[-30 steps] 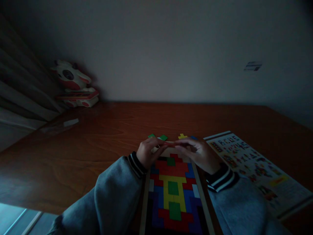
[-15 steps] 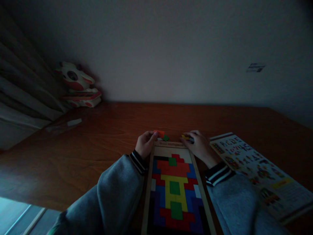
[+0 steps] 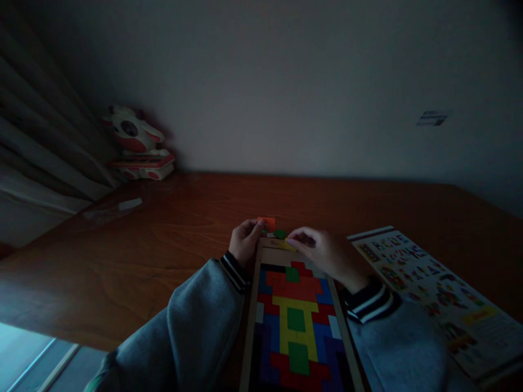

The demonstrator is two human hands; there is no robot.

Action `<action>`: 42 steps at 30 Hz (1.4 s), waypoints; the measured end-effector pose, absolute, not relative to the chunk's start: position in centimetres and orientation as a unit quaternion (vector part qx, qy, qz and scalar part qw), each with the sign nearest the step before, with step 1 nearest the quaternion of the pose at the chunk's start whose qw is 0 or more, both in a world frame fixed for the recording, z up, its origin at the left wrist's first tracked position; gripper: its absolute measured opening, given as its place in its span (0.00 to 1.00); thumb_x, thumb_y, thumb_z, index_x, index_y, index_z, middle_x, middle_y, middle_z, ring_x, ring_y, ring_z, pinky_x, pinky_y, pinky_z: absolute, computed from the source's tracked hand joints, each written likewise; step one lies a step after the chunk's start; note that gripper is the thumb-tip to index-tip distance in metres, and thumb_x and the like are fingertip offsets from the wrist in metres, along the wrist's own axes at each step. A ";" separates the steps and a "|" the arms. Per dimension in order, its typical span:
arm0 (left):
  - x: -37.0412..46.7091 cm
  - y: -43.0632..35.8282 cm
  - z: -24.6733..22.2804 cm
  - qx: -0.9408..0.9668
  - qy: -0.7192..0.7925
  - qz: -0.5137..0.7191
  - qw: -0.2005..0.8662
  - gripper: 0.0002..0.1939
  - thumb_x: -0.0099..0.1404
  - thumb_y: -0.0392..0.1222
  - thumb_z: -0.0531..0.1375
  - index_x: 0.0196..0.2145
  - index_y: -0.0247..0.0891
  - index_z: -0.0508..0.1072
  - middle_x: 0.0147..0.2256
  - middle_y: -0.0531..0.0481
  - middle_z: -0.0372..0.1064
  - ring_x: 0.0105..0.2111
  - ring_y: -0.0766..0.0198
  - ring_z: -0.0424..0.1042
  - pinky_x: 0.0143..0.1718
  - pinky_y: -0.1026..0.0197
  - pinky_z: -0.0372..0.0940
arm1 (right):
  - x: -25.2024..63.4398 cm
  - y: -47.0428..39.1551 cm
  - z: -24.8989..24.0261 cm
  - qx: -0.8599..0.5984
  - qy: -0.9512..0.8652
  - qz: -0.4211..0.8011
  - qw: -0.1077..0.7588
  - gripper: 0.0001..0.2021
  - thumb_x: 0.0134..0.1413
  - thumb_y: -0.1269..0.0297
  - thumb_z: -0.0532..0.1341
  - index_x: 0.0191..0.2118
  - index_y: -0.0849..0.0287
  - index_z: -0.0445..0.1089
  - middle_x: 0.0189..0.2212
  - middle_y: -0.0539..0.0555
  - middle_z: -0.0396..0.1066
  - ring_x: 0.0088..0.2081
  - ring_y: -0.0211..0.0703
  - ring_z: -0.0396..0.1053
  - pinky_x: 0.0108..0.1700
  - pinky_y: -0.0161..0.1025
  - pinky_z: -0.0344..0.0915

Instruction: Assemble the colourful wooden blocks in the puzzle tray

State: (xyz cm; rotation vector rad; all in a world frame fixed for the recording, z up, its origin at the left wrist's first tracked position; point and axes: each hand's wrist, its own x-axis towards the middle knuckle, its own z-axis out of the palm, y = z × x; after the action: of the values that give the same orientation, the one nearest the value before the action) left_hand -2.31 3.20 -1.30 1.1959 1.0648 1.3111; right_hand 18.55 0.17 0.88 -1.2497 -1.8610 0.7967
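My left hand (image 3: 244,241) is closed at the far left corner of a wooden puzzle tray (image 3: 255,305), pinching an orange puzzle piece (image 3: 267,223). Over the tray's far rim, my right hand (image 3: 314,247) has its thumb and fingers together on a yellow puzzle piece (image 3: 289,245). Just beyond the rim, between the hands, lies a green piece (image 3: 280,233), with a small white bit beside it. Red, blue, yellow, green, orange, purple and white pieces fill most of the tray; its far end shows bare wood.
To the right lies a printed pattern sheet (image 3: 433,288) with coloured figures. A white and red cow-shaped toy (image 3: 139,144) stands at the back left by the curtain (image 3: 41,147). A whitish strip (image 3: 129,204) rests on the brown table (image 3: 196,218). The wall rises behind.
My right hand has moved left with the yellow piece, from beside the tray's far right corner to over its far rim. My left hand stays about where it was.
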 end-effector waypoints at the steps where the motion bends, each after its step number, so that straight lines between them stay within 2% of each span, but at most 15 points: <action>1: -2.3 3.2 -1.3 0.492 0.439 0.550 0.512 0.24 0.58 0.60 0.65 0.34 0.33 0.74 0.28 0.50 0.73 0.24 0.69 0.69 0.26 0.66 0.64 | 17.7 0.0 1.0 -0.477 -0.729 0.332 0.361 0.07 0.59 0.58 0.62 0.37 0.54 0.75 0.33 0.51 0.79 0.34 0.42 0.76 0.38 0.39 0.71; 5: -2.2 3.2 -1.3 0.479 0.436 0.558 0.518 0.24 0.56 0.60 0.66 0.34 0.33 0.74 0.27 0.51 0.72 0.23 0.70 0.68 0.26 0.67 0.63 | 15.7 -0.4 0.6 -0.492 -0.734 0.346 0.314 0.06 0.58 0.62 0.63 0.36 0.55 0.76 0.32 0.52 0.79 0.33 0.43 0.76 0.35 0.39 0.70; 13: -2.1 3.2 -1.2 0.471 0.428 0.561 0.530 0.27 0.53 0.63 0.67 0.33 0.33 0.75 0.25 0.51 0.71 0.23 0.69 0.67 0.25 0.67 0.61 | 15.2 -0.3 -0.5 -0.491 -0.779 0.263 0.288 0.04 0.56 0.63 0.65 0.34 0.56 0.77 0.33 0.53 0.76 0.33 0.42 0.74 0.35 0.37 0.67; 17: -2.2 3.2 -1.3 0.487 0.422 0.564 0.517 0.24 0.54 0.61 0.67 0.33 0.33 0.77 0.29 0.49 0.74 0.26 0.67 0.70 0.28 0.66 0.63 | 15.0 -0.5 -0.5 -0.484 -0.774 0.271 0.306 0.07 0.57 0.58 0.64 0.34 0.56 0.76 0.32 0.53 0.76 0.32 0.42 0.74 0.34 0.38 0.67; 20: -2.2 3.2 -1.4 0.502 0.428 0.553 0.509 0.23 0.56 0.59 0.67 0.34 0.33 0.78 0.30 0.47 0.76 0.28 0.65 0.72 0.30 0.65 0.65 | 15.3 -0.6 -0.3 -0.501 -0.743 0.268 0.353 0.10 0.59 0.55 0.62 0.36 0.56 0.74 0.31 0.53 0.77 0.31 0.42 0.74 0.33 0.38 0.68; 22: -2.2 3.1 -1.4 0.519 0.427 0.538 0.508 0.23 0.56 0.58 0.66 0.35 0.33 0.78 0.31 0.46 0.77 0.29 0.64 0.72 0.31 0.64 0.66 | 15.6 -0.5 -0.2 -0.519 -0.708 0.253 0.407 0.12 0.60 0.53 0.61 0.39 0.56 0.72 0.33 0.54 0.77 0.32 0.43 0.74 0.35 0.39 0.69; 25: -2.3 2.9 -1.4 0.556 0.417 0.514 0.503 0.24 0.56 0.56 0.67 0.42 0.33 0.77 0.33 0.47 0.77 0.30 0.64 0.73 0.33 0.63 0.67 | 16.0 -0.4 -0.5 -0.517 -0.681 0.252 0.454 0.15 0.60 0.52 0.61 0.46 0.56 0.71 0.39 0.56 0.77 0.38 0.45 0.75 0.41 0.42 0.71; 28: -2.5 2.9 -1.5 0.597 0.420 0.491 0.476 0.24 0.57 0.54 0.68 0.45 0.33 0.75 0.31 0.48 0.76 0.29 0.66 0.73 0.32 0.64 0.66 | 16.2 -0.3 -1.1 -0.506 -0.684 0.283 0.443 0.15 0.60 0.54 0.60 0.49 0.55 0.71 0.40 0.55 0.78 0.41 0.45 0.76 0.44 0.43 0.72; 33: -3.1 3.1 -1.5 0.627 0.455 0.468 0.426 0.18 0.61 0.53 0.64 0.35 0.33 0.75 0.29 0.48 0.74 0.27 0.66 0.72 0.28 0.65 0.66 | 16.0 -0.7 -0.9 -0.510 -0.696 0.297 0.409 0.11 0.62 0.58 0.59 0.44 0.55 0.74 0.39 0.54 0.79 0.40 0.46 0.77 0.42 0.43 0.73; 38: -3.4 3.4 -1.9 0.652 0.479 0.463 0.363 0.16 0.63 0.49 0.62 0.41 0.34 0.74 0.34 0.46 0.75 0.29 0.65 0.72 0.30 0.64 0.67 | 15.6 -0.9 -0.6 -0.506 -0.747 0.225 0.368 0.07 0.60 0.66 0.60 0.39 0.55 0.76 0.35 0.53 0.79 0.36 0.44 0.77 0.40 0.41 0.71; 42: -3.6 3.5 -2.1 0.711 0.475 0.420 0.303 0.13 0.63 0.47 0.62 0.40 0.35 0.75 0.36 0.45 0.74 0.31 0.63 0.72 0.32 0.61 0.68 | 15.5 -0.8 -1.0 -0.504 -0.776 0.171 0.339 0.07 0.59 0.69 0.61 0.41 0.55 0.76 0.35 0.52 0.77 0.36 0.43 0.76 0.39 0.39 0.70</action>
State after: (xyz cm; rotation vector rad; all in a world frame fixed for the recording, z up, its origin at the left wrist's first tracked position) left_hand -3.63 3.49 -2.14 1.8851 1.2603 1.1130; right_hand 15.53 -0.81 -1.02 -1.3121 -2.0191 0.4458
